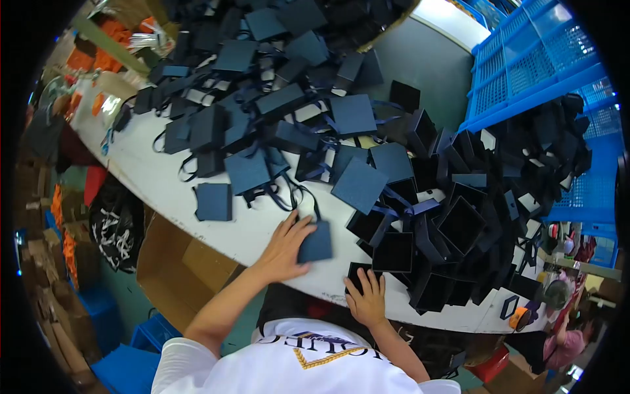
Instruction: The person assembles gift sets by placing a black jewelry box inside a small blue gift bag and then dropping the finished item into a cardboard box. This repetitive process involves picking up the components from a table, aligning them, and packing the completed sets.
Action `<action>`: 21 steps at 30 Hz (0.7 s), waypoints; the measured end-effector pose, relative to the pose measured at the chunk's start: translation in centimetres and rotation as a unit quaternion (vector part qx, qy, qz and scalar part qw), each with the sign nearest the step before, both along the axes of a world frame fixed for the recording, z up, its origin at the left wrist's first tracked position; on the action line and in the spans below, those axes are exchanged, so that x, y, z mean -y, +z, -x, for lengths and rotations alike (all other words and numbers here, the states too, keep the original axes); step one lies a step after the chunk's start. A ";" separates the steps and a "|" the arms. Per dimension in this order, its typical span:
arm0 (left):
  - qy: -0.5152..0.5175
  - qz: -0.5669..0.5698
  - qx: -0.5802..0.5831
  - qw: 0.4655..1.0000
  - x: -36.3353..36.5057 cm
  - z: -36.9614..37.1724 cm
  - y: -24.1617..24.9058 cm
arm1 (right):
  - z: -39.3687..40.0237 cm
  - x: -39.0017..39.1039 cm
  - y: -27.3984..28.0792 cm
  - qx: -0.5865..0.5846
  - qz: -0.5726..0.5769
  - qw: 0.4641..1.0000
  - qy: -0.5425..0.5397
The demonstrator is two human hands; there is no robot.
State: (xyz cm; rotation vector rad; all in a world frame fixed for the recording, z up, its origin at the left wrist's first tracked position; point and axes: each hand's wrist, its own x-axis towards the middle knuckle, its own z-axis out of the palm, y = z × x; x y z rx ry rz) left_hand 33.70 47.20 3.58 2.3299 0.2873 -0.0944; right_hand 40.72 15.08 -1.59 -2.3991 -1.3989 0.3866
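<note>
My left hand (283, 251) is at the front edge of the white table, its thumb and fingers around the left side of a small dark blue box (316, 241). A dark ribbon rises from behind that box. To its right, my right hand (368, 300) has its fingers over the rim of a small open box (356, 274) with a black inside, partly covered by the fingers. Just beyond my left hand lies another blue box (214, 201). Past both hands are a blue square box lid (360, 184) and several open black box halves (393, 252).
Piled boxes with ribbons (282, 98) cover the far side of the white table (164, 190). Blue plastic crates (525, 59) stand at the right, by more black boxes. An open cardboard carton (177, 262) is below the left edge. A person in pink (564, 348) is far right.
</note>
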 end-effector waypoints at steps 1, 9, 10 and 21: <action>-0.057 0.010 -0.035 0.998 -0.8 1.3 0.9 | 0.0 -0.1 0.3 0.007 -0.014 1.000 -0.004; 0.221 0.014 0.228 0.948 1.8 3.4 -4.9 | 0.7 -0.2 0.2 0.029 -0.066 0.997 -0.019; 0.270 -0.044 0.154 0.949 2.6 2.8 -4.8 | 0.6 -0.5 0.5 0.048 -0.077 0.996 -0.020; 0.119 -0.234 0.063 0.963 3.9 -1.1 -3.7 | 6.2 -1.2 -0.6 0.176 -0.307 0.935 0.007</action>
